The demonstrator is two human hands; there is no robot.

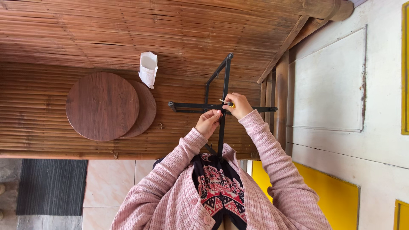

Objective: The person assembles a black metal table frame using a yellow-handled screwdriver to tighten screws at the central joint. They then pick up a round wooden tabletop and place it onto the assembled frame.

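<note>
A black metal frame (192,105) of crossed bars lies on a bamboo slat surface (85,38), one bar reaching back to my lap. My left hand (208,122) pinches the frame where the bars cross. My right hand (239,105) grips a small screwdriver with a yellow handle (228,102), its tip pointing left at the same crossing. Both arms are in pink knit sleeves.
Two round wooden discs (102,106) lie overlapped to the left of the frame, with a small white bag (148,68) beyond them. A small metal piece (161,125) sits by the discs. A wooden post (281,93) and white wall (332,81) stand at the right; tiled floor and a dark mat (51,186) lie below.
</note>
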